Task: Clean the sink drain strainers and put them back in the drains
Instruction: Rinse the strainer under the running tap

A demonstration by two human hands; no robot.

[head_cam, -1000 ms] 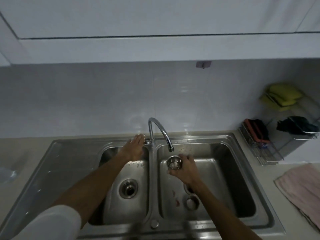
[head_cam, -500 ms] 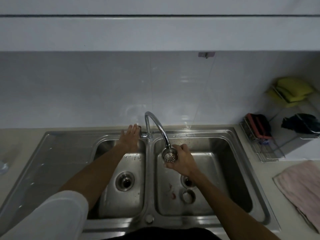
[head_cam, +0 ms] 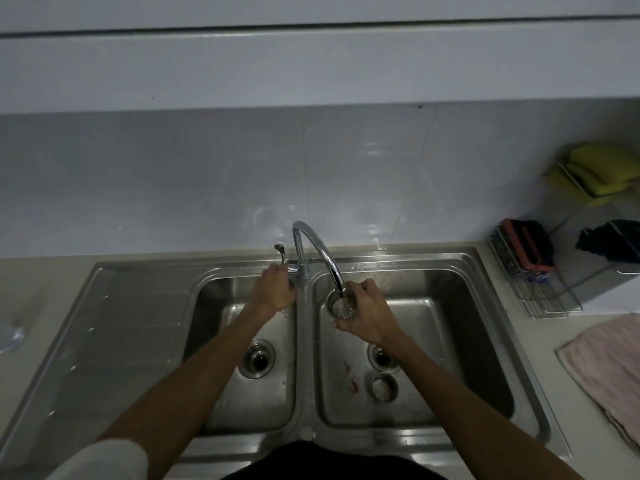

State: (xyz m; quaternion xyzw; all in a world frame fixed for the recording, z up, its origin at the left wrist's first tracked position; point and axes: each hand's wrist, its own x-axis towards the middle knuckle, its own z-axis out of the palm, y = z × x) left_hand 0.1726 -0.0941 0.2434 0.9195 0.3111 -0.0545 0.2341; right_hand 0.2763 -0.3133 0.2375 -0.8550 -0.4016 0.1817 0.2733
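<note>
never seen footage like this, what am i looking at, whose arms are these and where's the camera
No machine here: a person wears a camera on the head, looking down at their own arms over a double sink. The left hand holds the tap lever. The right hand grips a metal strainer under the spout. A second strainer lies in the right basin beside its open drain. A pink cloth and a wire rack sit on the counter at right.

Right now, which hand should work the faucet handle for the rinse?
Left. The left hand is at the faucet handle, fingers curled round its base. The right hand grips the strainer under the spout over the right basin, so it is likely not free.
</note>
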